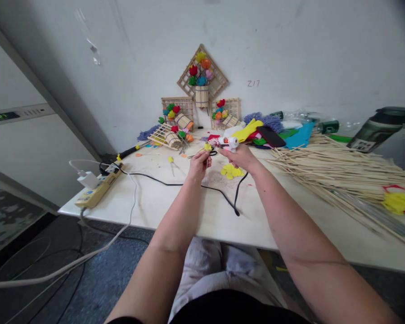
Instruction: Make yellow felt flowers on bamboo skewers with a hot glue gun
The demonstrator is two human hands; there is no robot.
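Note:
Between the fingers of my left hand [199, 164] is a small yellow felt flower [207, 147] on a thin stem. My right hand [240, 156] is wrapped round a white glue gun [232, 143], its front end pointing left toward the flower. Its black cord [236, 198] loops down onto the table. Just below the hands lie several yellow felt petals [231, 171]. Black-handled scissors [212, 153] rest behind my left hand, partly hidden. A yellow bud on a stem [170, 159] lies to the left.
Flower-basket lattices [202, 94] lean against the wall. Thin wooden sticks [324, 166] spread across the right side, near a dark bottle [380, 130]. Coloured felt [299, 137] and a phone [271, 136] lie at the back right. A power strip [99, 186] with cables sits at the left edge.

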